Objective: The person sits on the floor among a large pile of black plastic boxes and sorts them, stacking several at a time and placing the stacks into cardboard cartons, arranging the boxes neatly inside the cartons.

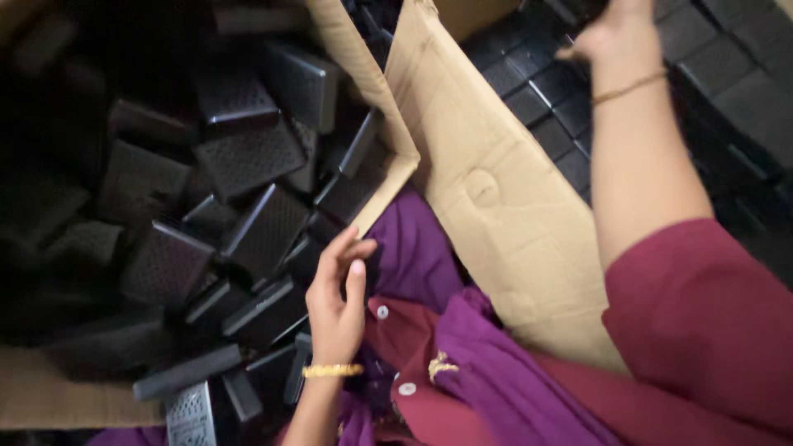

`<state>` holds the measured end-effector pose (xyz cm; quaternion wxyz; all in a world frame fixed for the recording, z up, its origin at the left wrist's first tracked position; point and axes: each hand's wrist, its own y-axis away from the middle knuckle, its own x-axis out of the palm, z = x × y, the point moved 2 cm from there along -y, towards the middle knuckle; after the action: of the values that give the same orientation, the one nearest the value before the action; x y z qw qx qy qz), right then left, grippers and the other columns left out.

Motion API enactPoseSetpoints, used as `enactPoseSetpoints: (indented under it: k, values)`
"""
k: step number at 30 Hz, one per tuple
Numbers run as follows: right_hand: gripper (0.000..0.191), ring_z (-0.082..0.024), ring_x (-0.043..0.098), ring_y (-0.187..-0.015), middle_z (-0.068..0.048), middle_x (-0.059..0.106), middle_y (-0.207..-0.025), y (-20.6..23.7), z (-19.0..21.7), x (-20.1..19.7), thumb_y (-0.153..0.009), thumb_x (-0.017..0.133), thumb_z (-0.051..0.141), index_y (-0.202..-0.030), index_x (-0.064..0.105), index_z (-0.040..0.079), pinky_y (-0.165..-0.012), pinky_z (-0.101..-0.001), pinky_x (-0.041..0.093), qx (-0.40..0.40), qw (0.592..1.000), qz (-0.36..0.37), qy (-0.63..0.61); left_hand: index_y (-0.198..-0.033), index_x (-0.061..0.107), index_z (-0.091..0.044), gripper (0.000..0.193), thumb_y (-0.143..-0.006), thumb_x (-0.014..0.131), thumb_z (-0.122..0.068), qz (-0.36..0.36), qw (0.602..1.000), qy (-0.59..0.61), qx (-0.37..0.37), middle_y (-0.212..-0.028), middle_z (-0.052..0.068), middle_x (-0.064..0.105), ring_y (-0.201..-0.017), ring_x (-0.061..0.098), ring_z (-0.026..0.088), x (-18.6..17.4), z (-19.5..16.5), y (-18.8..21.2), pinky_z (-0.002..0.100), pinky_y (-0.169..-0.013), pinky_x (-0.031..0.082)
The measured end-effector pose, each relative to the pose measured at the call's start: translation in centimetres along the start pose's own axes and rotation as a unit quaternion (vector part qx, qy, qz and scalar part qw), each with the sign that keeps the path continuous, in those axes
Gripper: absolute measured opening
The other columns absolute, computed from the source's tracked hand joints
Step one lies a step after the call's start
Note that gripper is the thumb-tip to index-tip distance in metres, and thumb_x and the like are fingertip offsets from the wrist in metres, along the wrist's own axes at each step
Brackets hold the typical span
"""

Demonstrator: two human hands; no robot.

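While my left hand (337, 301) hovers open beside the loose black cases (248, 157) (mid-frame), my right hand (615, 33) reaches top right, grip unclear.

Two brown cardboard cartons, side by side, both open; no labels, signs or screens in view

The left carton (49, 396) fills the left half of the view, plain brown, its near wall low at the bottom edge and one flap (363, 91) folded across at upper centre; it holds a loose, disordered heap of small black rectangular boxes (248, 157). The right carton (496, 206) stands just beside it, plain tan, its near wall leaning outward with a round pressed mark on the face; inside, like black boxes (529, 83) lie packed flat in even rows
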<state>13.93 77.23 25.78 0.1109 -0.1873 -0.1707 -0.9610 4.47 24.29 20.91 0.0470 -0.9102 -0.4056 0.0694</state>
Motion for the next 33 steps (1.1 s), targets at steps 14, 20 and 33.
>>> enactPoseSetpoints:
  k: [14, 20, 33]
  values:
    - [0.091, -0.044, 0.040, -0.143, -0.012, 0.056, -0.151, -11.2, -6.9, 3.6, -0.058, 0.079, 0.057, -0.140, 0.059, 0.022, -0.112, -0.0782, -0.006, 0.138, 0.990, 0.041, -0.005, -0.123, 0.068, 0.005, 0.030, -0.099, 0.050, -0.001, -0.030, 0.994, 0.029, -0.099, -0.112, 0.014, 0.073, -0.110, 0.071, 0.019, -0.8, 2.9, 2.2, 0.029, -0.099, 0.050]
    - [0.076, -0.041, 0.049, -0.135, -0.013, 0.062, -0.142, -16.7, -7.4, 2.0, -0.064, 0.086, 0.045, -0.131, 0.067, 0.015, -0.114, -0.0725, 0.014, 0.065, 0.995, 0.054, -0.052, -0.118, 0.071, 0.003, 0.028, -0.097, 0.053, 0.000, -0.009, 0.995, -0.063, -0.074, -0.108, 0.012, 0.077, -0.105, 0.075, 0.019, -0.5, 2.2, 1.6, 0.029, -0.095, 0.053]
    - [0.073, -0.049, 0.036, -0.135, -0.022, 0.053, -0.141, -11.5, -4.7, 2.7, -0.081, 0.079, 0.053, -0.136, 0.058, 0.009, -0.116, -0.0740, -0.003, 0.117, 0.992, -0.054, 0.005, -0.117, 0.070, 0.000, 0.024, -0.097, 0.056, -0.002, -0.050, 0.985, -0.163, 0.007, -0.111, 0.012, 0.075, -0.106, 0.074, 0.023, -3.7, -3.9, 0.9, 0.032, -0.094, 0.054]
